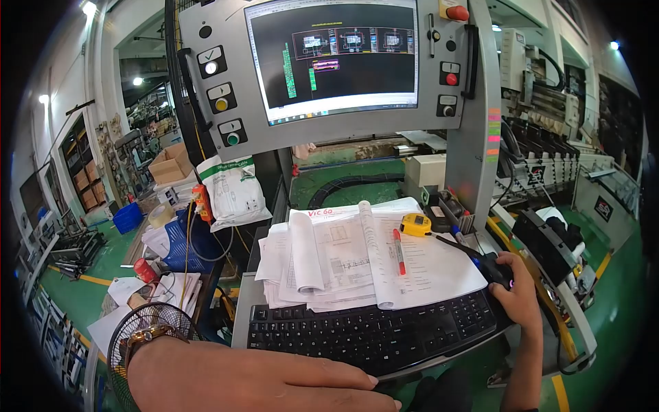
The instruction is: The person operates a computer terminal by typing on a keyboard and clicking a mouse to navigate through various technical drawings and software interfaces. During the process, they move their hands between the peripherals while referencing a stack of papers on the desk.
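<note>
My right hand (519, 292) is wrapped round a black computer mouse (495, 269) at the right end of the keyboard shelf. My left hand (274, 381), with a watch (152, 334) at its wrist, lies stretched out at the front edge of the black keyboard (371, 336), its fingers extended and holding nothing. Behind the keyboard are printed sheets (432, 271) with curled pages, a red marker (399, 251) and a yellow tape measure (416, 224) on top. Above them, a monitor (336, 62) in a grey panel shows drawings on a dark screen.
A black wire fan guard (156, 317) stands at the lower left, near a red-capped object (145, 270) and papers. A white bag (235, 192) hangs left of the shelf. Farther back are a cardboard box (170, 163), a blue bin (128, 218) and machinery (549, 141) on the right.
</note>
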`<act>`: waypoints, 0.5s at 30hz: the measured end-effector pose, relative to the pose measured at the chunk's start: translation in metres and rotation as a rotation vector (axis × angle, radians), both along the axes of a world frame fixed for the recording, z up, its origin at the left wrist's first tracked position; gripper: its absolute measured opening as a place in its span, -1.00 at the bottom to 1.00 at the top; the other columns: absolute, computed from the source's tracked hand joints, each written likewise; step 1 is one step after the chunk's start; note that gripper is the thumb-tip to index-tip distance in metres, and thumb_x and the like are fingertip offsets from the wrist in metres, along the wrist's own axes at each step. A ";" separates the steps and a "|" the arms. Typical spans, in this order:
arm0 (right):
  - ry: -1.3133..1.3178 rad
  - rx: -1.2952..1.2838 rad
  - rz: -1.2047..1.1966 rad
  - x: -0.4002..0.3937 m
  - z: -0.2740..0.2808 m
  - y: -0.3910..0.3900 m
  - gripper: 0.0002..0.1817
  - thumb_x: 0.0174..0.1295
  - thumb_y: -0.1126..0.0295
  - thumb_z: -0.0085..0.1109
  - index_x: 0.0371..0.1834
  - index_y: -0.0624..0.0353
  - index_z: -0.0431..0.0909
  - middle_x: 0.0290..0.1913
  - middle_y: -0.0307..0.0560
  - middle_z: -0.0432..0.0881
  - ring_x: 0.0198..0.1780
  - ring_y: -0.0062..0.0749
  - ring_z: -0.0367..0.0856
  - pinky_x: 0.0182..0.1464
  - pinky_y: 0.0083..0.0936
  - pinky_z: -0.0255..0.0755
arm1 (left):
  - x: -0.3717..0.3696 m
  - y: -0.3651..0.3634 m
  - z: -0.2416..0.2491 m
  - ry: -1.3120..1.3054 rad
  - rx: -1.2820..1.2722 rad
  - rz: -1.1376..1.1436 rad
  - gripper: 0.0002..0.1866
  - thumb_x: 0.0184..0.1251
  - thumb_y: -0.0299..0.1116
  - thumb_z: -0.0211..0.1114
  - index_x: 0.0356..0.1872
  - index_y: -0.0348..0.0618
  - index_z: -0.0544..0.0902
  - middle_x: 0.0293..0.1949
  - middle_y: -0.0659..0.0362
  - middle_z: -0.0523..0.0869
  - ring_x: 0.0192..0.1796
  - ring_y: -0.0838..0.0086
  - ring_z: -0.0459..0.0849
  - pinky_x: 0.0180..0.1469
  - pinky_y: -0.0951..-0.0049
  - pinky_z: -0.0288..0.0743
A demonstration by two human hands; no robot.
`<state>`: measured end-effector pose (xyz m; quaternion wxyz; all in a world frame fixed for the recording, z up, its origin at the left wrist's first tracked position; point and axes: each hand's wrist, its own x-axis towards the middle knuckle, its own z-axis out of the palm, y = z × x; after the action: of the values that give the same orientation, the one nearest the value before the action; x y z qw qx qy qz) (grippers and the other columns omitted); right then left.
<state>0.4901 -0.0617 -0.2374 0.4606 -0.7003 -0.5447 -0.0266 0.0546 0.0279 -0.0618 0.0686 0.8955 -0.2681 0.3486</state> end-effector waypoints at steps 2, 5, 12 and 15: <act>-0.013 0.003 -0.005 -0.001 0.001 -0.001 -0.38 0.16 0.42 0.45 0.35 0.28 0.61 0.47 0.27 0.70 0.51 0.22 0.69 0.60 -0.10 0.48 | 0.000 -0.001 0.000 -0.004 0.002 0.006 -0.57 0.59 -0.31 0.40 0.29 -0.38 0.90 0.17 -0.04 0.96 0.09 0.14 0.94 0.15 0.15 0.81; -0.035 0.003 -0.005 -0.002 0.003 -0.002 -0.39 0.15 0.43 0.45 0.34 0.29 0.62 0.47 0.27 0.71 0.51 0.22 0.69 0.60 -0.10 0.48 | 0.002 -0.001 0.000 -0.020 0.009 0.005 -0.57 0.59 -0.30 0.40 0.29 -0.36 0.90 0.15 -0.02 0.96 0.08 0.16 0.94 0.14 0.17 0.81; -0.028 0.004 -0.014 -0.003 0.002 -0.002 -0.39 0.15 0.42 0.45 0.34 0.30 0.62 0.45 0.25 0.71 0.49 0.20 0.71 0.58 -0.11 0.51 | -0.003 -0.006 0.006 0.067 -0.050 0.042 -0.56 0.59 -0.27 0.41 0.30 -0.35 0.90 0.11 -0.01 0.97 0.07 0.19 0.95 0.13 0.19 0.81; -0.070 -0.003 0.010 -0.004 0.004 -0.002 -0.38 0.16 0.42 0.45 0.35 0.30 0.62 0.45 0.24 0.71 0.49 0.21 0.71 0.57 -0.12 0.51 | 0.002 -0.003 -0.005 -0.034 -0.021 0.013 -0.55 0.58 -0.26 0.42 0.30 -0.35 0.90 0.10 -0.01 0.98 0.06 0.19 0.95 0.12 0.19 0.81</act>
<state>0.4866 -0.0635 -0.2337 0.4404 -0.6968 -0.5640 -0.0482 0.0569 0.0247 -0.0666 0.0714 0.8904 -0.2598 0.3668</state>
